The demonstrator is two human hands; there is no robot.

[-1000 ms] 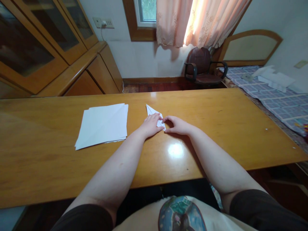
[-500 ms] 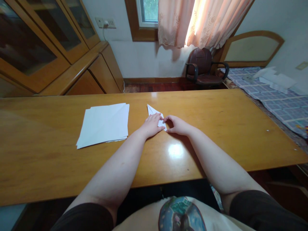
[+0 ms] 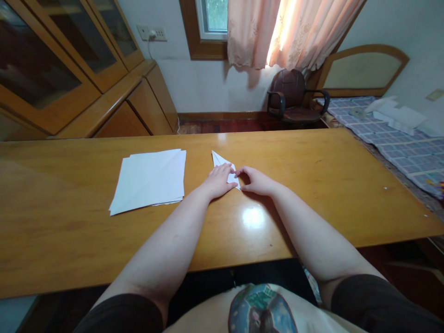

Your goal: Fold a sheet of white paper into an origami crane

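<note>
Left hand [image 3: 219,181] lies on folded paper [image 3: 218,160], thumb spread; right hand [image 3: 255,181] is at its edge, thumb and fingers apart.

A person wears a pale cream shirt [image 3: 197,320] with a large, rounded print [image 3: 262,309] on its front. Inside the print's dark reddish-brown outline, a green patch sits above a brown shape with a small pink spot, set against blue dotted with pale flecks; the lower part is cropped by the frame's edge. The left sleeve [image 3: 125,314] and the right sleeve [image 3: 367,300] are plain, a brown close to black, each ending near the elbow. Both forearms, the left hand [image 3: 219,179] and the right hand [image 3: 259,181] are bare.
</note>
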